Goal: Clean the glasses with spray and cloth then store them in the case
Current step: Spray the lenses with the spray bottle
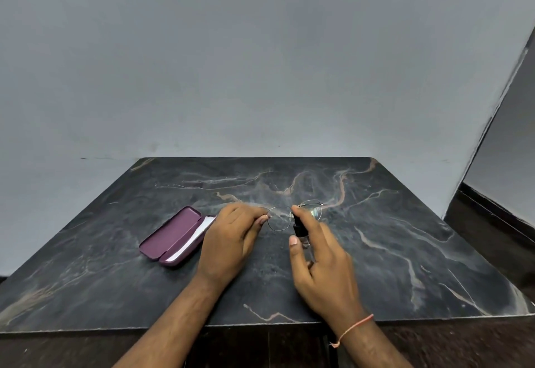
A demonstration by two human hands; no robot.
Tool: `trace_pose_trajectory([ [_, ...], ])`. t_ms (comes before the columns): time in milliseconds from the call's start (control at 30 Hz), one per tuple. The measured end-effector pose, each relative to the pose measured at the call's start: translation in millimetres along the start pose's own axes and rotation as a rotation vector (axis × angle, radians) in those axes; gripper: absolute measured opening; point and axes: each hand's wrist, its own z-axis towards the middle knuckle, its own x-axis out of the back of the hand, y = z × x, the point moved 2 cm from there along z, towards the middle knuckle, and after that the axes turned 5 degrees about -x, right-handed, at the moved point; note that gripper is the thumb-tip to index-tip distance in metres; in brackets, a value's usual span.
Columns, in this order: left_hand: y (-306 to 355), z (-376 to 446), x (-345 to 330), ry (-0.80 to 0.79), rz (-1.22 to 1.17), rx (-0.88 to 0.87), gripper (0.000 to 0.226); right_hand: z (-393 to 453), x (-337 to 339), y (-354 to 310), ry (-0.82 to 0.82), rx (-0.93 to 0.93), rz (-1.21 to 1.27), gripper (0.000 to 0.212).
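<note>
Hands meet just below the middle of the frame. The left hand (234, 237) pinches the left edge of a pair of thin wire-framed round glasses (292, 215) between thumb and fingertips, holding them just above the worktop. The right hand (321, 260) curls around a small spray bottle with a black nozzle (298, 230), forefinger on top of the nozzle, thumb along the near side; the nozzle sits right beside the lenses, at the bridge.

The step in hand looks like spraying the lenses. To do it well, keep the pinch on the frame rim and off the glass, aim the nozzle squarely at one lens, then the other, and press briefly so that liquid mists rather than runs.

Left of the hands, in the lower left of the frame, an open plum-coloured hard case (173, 237) lies on the dark marble-patterned worktop (405, 252), with a white cloth (202, 230) inside its right half.

Count: two hands, one pair of glasses, one spray bottle, one case, one cloth. A thin pink thread bracelet (354, 325) circles the right wrist, lower right of centre.
</note>
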Motion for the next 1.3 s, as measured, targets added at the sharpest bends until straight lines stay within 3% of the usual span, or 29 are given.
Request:
trace_pose_trajectory([
  [500,-1.3,-3.4,1.5,0.018,0.009,0.055,0.023,-1.2,-2.5,5.7,0.067,-0.024,0.068,0.054],
  [767,-9.4,-6.6,6.6,0.057,-0.013,0.099,0.041,15.8,10.2,29.4,0.097,-0.117,0.144,0.054],
  [1300,-24.0,-7.5,-0.7,0.086,-0.055,0.143,0.033,14.3,10.6,32.0,0.122,-0.138,0.091,0.044],
])
